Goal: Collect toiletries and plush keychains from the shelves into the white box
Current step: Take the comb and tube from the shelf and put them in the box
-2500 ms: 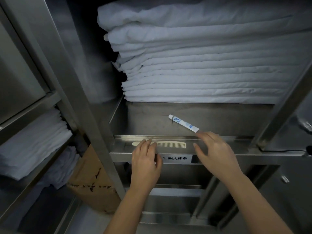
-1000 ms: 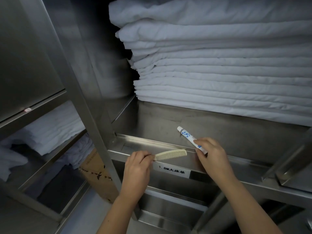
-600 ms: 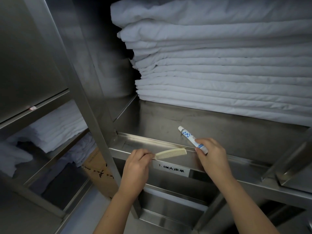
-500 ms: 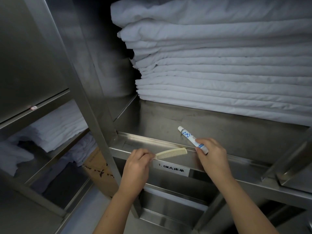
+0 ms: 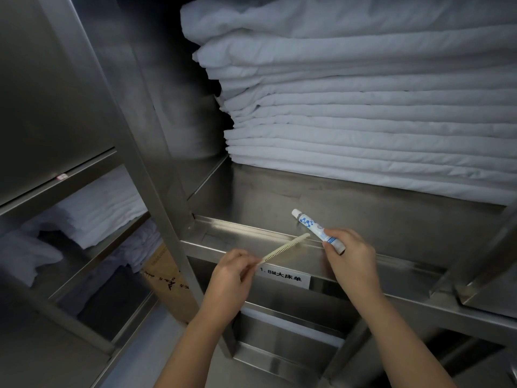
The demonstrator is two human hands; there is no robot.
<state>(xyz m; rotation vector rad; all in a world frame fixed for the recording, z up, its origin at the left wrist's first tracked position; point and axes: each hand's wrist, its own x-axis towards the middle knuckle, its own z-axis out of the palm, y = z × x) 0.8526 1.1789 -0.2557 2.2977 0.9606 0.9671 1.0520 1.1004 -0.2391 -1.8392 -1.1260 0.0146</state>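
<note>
My left hand (image 5: 229, 278) pinches one end of a cream plastic comb (image 5: 285, 247), which sticks out up and to the right, lifted just off the steel shelf lip (image 5: 223, 233). My right hand (image 5: 352, 264) grips the lower end of a small white toothpaste tube with blue dots (image 5: 310, 225); its cap points up-left. Both hands hover in front of the shelf's front edge. The white box is not in view.
A tall stack of folded white sheets (image 5: 363, 107) fills the shelf behind. A white label (image 5: 282, 278) with printed characters sits on the shelf front. A steel upright (image 5: 145, 175) stands left; more folded linen (image 5: 92, 211) and a cardboard box (image 5: 167, 281) lie lower left.
Both hands reached to the shelf and closed on the comb and the tube, then lifted them. In the last half second the comb has tilted upward and turned edge-on.
</note>
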